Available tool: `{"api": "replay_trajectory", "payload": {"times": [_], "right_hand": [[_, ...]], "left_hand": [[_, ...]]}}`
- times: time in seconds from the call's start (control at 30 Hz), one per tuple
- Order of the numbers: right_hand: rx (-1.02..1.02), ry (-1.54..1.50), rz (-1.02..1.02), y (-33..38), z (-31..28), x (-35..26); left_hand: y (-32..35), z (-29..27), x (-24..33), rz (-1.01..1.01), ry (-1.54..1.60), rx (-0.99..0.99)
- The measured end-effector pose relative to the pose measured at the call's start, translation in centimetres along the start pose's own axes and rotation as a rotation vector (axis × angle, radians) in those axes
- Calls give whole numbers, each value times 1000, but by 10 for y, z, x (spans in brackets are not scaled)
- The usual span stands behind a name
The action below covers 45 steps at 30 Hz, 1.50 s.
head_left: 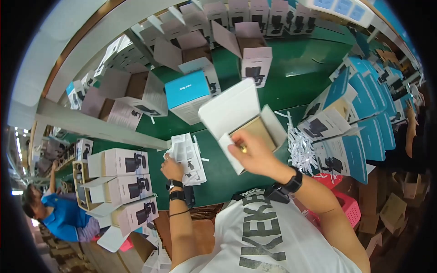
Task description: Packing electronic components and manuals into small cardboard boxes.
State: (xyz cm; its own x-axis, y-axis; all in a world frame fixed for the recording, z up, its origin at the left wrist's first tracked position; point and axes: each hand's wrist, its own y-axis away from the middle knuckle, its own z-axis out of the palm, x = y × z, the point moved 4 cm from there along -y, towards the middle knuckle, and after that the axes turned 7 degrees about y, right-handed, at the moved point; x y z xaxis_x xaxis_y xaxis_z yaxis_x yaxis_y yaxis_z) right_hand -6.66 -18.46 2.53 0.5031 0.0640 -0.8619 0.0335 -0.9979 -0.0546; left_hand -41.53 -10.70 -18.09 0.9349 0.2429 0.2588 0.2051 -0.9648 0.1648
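Note:
My left hand [172, 169] is at the near-left edge of a stack of printed leaflets [193, 159], its fingers closed on a leaflet. An open white carton [232, 107] stands in front of me on the green table, its lid raised and side flaps spread. Brown cardboard [259, 132] shows inside it. Over the carton's near side is my right hand [252, 152], fingers curled and drawn together; a small yellowish glint shows by them. What they hold, if anything, I cannot make out. A dark object [189, 194] lies beside my left wrist.
Shredded white paper [301, 148] lies right of the carton. Open blue-lidded boxes [334, 154] crowd the right side. More boxes [132, 185] are stacked at left, and a closed blue-topped box [188, 91] stands beyond the leaflets. A person in blue [68, 216] is at far left.

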Motion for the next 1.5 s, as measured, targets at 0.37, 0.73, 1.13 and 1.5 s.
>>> {"api": "replay_trajectory", "payload": {"times": [0.37,0.73,1.13,1.5], "right_hand": [[-124,-280,325,104,-46,59],[-51,-327,393,137,-37,91],[279,-243,-104,50,-64,92],[198,115,156,71,-56,66]], "left_hand": [[154,-193,190,730,2096,-127],[154,-157,229,879,949,210],[170,-43,187,513,1035,-85],[188,-99,249,924,127,59]]}}
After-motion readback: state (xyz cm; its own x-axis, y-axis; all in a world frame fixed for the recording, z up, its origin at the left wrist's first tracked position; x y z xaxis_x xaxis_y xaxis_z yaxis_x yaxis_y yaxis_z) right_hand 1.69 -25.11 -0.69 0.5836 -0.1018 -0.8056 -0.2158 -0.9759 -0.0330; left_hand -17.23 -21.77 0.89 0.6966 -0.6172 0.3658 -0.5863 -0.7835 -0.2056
